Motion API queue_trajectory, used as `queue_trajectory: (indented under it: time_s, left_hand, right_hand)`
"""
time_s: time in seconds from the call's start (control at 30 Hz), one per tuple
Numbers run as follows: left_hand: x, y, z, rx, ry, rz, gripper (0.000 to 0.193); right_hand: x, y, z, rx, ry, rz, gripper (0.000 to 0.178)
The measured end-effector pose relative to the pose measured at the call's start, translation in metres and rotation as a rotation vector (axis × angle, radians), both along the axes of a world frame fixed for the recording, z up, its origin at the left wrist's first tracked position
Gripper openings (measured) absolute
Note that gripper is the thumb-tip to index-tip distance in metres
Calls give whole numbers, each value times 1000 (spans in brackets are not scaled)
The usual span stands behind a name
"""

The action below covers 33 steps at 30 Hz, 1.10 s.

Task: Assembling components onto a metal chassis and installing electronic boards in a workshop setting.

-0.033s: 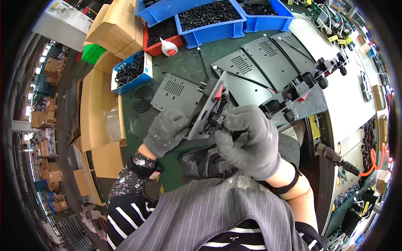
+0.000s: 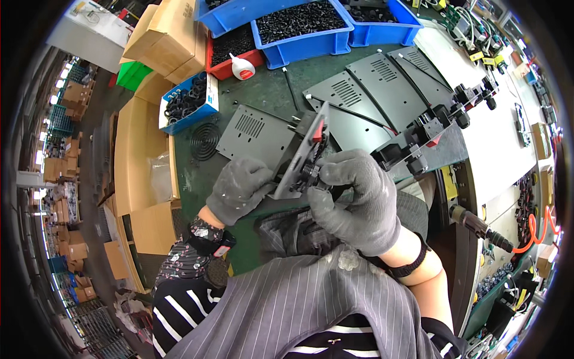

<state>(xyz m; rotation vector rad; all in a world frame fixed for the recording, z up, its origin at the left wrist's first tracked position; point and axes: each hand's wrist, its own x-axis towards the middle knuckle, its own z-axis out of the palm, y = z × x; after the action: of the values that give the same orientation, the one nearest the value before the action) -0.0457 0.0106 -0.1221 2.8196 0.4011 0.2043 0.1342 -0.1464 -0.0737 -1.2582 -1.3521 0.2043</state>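
At the centre of the frame, a dark panel (image 2: 298,160) stands tilted between two gloved hands, turned nearly edge-on to the view. Its long axis slants from lower left to upper right; its upper end rises clear of both hands. On its right-hand face sit a black round fitting (image 2: 311,172) and, higher up, a red part (image 2: 318,131).

The governing relation is between fitting and right hand (image 2: 363,203): the fitting lies immediately left of that hand's fingertips, and the right hand is the nearer of the two. The right palm is turned toward the panel, forefinger bent above and thumb below, with a gap between them; forefinger and thumb come up to the fitting, but whether they close on it cannot be told. The right forearm enters from the lower right.

The left hand (image 2: 240,188), left of centre, appears clamped on the panel's lower left edge, back of the glove uppermost and fingers curled, their tips partly hidden. Its forearm rises from the lower left.

Beyond the left hand, a slotted plate (image 2: 254,134) lies flat on the green bench (image 2: 190,179); further plates (image 2: 341,93) overlap in a row at upper right.
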Motion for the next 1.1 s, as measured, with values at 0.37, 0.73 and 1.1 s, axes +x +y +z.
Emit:
queue_trajectory:
  time_s: [0.37, 0.73, 1.1]
  left_hand:
    - [6, 2, 2, -38, -90, -76, 17]
    - [0, 36, 19, -136, -84, -167, 12]
    - [-28, 200, 39, 137, 357, 877, 26]
  right_hand:
    - [-8, 12, -1, -55, 148, -79, 22]
    - [-9, 8, -12, -151, 229, -64, 27]
    - [-16, 9, -10, -196, 320, -17, 34]
